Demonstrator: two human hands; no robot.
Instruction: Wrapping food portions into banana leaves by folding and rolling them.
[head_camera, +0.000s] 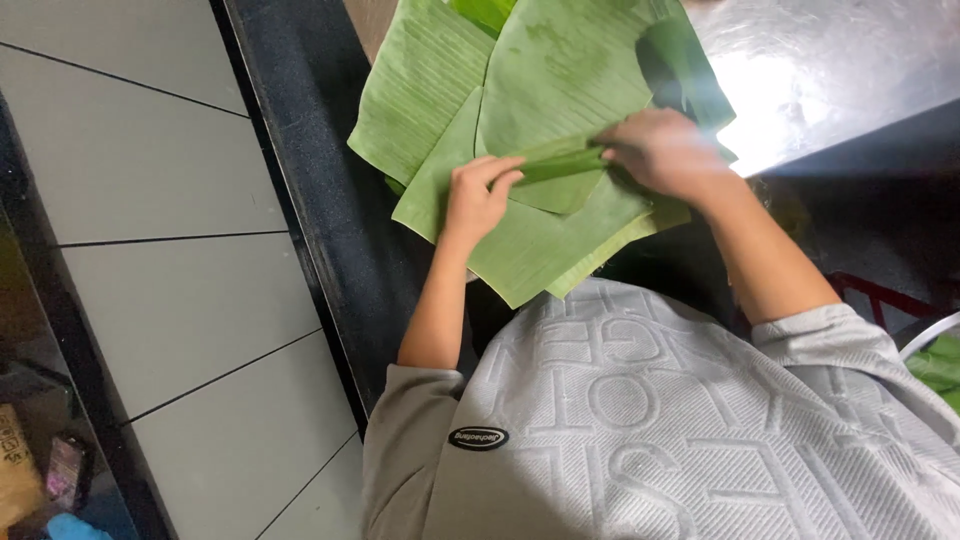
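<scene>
Now both hands grip rolled leaf (562, 163): left hand (478, 198) fingers pinch near end, right hand (660, 152) fingers clasp far end; flat leaves (530, 250) beneath fingers, on metal table (850, 70).

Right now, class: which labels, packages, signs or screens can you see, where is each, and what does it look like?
Small oval black patch label with pale edging and lettering: on the grey embossed sweatshirt, bottom centre.
Tan cardboard package with dark print: bottom left corner, partly cut off.
No signs or screens.
</scene>
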